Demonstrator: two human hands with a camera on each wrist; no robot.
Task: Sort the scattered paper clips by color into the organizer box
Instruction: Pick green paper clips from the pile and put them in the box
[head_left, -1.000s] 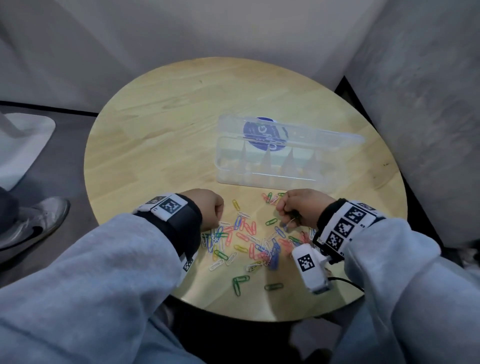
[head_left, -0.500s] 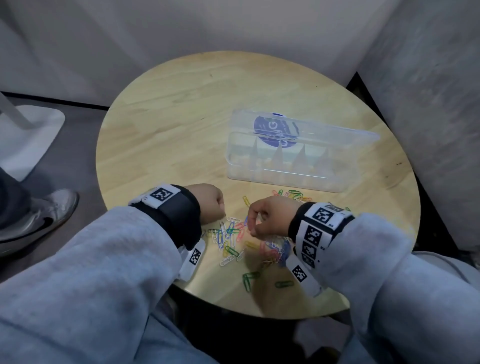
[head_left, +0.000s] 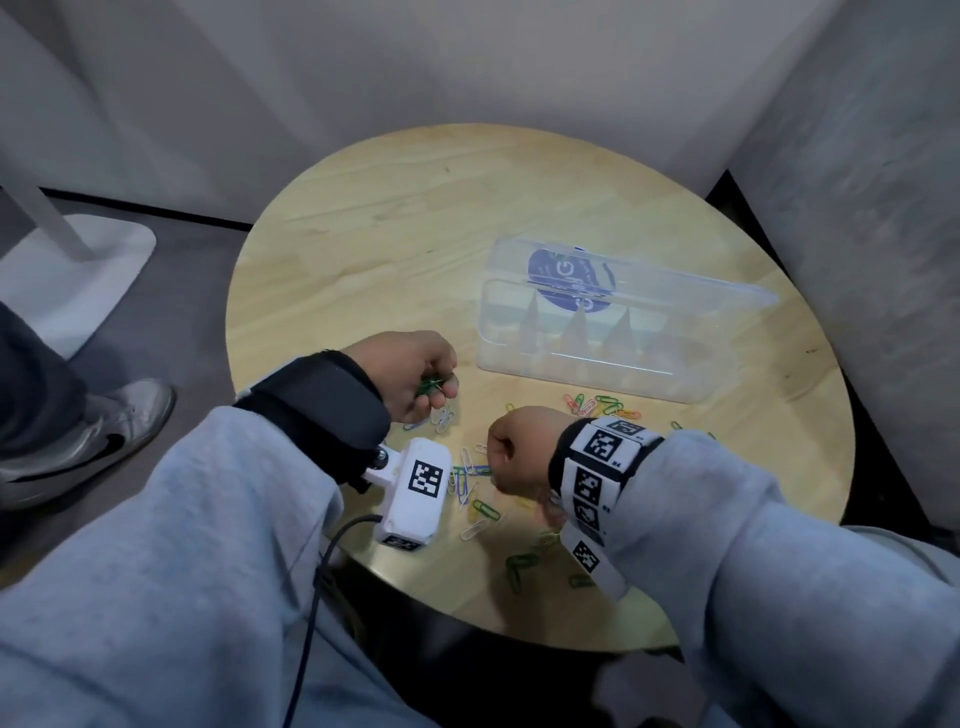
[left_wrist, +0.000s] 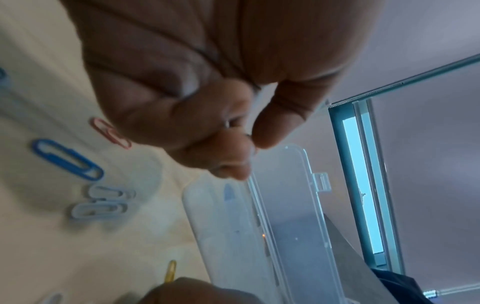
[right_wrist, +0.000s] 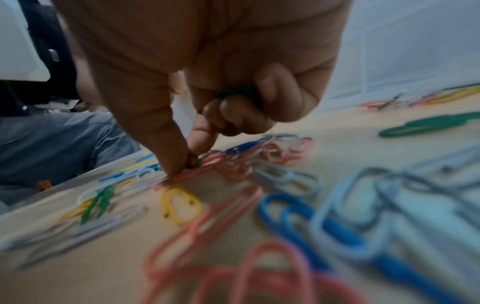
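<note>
— Pinching down with thumb and forefinger, the right hand nips a green clip in the pile, more green tucked under its curled fingers.

— And the left hand cups a green bunch above the table.

— Risk? Tangled neighbours could ride up, landing reds among greens.

— Or the palmed ones spill. The organizer box sits open, apparently empty.
</note>
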